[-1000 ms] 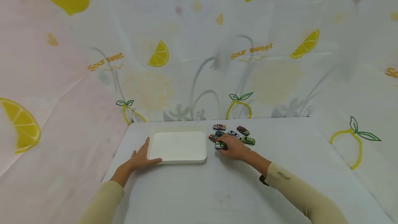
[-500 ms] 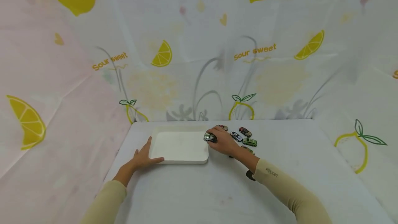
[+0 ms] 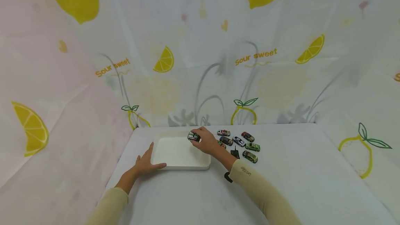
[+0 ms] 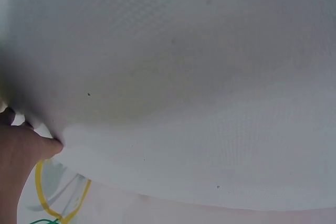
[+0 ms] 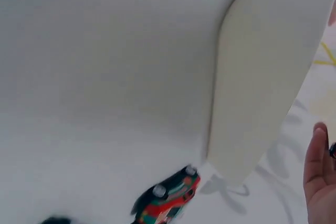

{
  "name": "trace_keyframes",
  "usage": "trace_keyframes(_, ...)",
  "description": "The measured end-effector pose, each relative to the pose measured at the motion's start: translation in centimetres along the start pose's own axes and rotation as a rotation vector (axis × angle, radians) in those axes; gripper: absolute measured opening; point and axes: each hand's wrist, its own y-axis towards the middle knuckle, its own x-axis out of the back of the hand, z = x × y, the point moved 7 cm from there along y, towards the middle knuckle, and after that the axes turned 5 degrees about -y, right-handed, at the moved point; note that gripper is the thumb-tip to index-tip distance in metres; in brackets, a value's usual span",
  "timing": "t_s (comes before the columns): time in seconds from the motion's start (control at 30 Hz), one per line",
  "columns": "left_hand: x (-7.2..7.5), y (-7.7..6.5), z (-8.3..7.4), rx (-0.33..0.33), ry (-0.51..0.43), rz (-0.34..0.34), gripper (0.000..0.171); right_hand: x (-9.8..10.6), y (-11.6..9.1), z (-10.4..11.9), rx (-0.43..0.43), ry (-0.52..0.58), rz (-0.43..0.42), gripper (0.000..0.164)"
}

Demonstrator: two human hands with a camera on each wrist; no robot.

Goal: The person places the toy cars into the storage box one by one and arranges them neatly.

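Observation:
My right hand [image 3: 207, 142] pinches a small white-and-green toy car [image 3: 193, 136] between thumb and fingers, over the right part of a shallow white tray [image 3: 187, 168]. In the right wrist view, the same hand [image 5: 320, 182] shows at the right edge, beyond the tray's side wall [image 5: 268, 66], with only a sliver of the car visible. My left hand [image 3: 143, 164] rests at the tray's front left corner, thumb along the front side and straight fingers spread along the left. Only part of that left hand [image 4: 23, 150] appears in the left wrist view.
Right of the tray, several toy cars lie on the white table, among them a green one [image 3: 252, 147], a white-and-blue one [image 3: 239, 141] and a dark-and-red one [image 3: 248, 136]. An orange car [image 3: 221, 144] is partly hidden by my right wrist. Lemon-printed cloth [image 3: 193, 89] hangs behind.
My right hand has lifted the white-and-green toy car from the group and carried it left over the tray. The left hand has stayed at the tray's corner.

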Motion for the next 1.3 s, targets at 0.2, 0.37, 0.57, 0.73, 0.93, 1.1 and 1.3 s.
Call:
trace_keyframes(0.2, -0.4, -0.3, 0.3, 0.013, 0.006, -0.028, 0.126, -2.4, 0.5, 1.9, -0.028, -0.022, 0.051, 0.040)
trace_keyframes(0.37, 0.2, 0.4, 0.0, -0.009, 0.014, -0.032, 0.126, -4.3, 1.7, 3.0, -0.063, -0.023, 0.122, 0.037)
trace_keyframes(0.57, 1.1, 0.6, -0.3, -0.003, 0.021, -0.051, 0.127, -6.5, 3.1, 4.1, -0.094, -0.028, 0.151, 0.035)
trace_keyframes(0.73, 0.2, 0.5, 0.4, 0.011, 0.039, -0.039, 0.126, -8.8, 2.7, 4.6, -0.120, -0.038, 0.181, 0.035)
trace_keyframes(0.93, -0.5, 0.1, 0.3, 0.005, 0.002, -0.031, 0.125, -10.3, 2.0, 4.8, -0.138, -0.032, 0.198, 0.032)
trace_keyframes(1.1, -0.2, 0.2, 0.3, 0.005, 0.019, -0.043, 0.125, -11.3, 2.0, 5.2, -0.114, 0.005, 0.254, 0.032)
trace_keyframes(1.3, 0.0, 0.4, 0.3, -0.003, 0.010, -0.023, 0.123, -12.4, 2.3, 6.2, -0.094, 0.023, 0.306, 0.032)
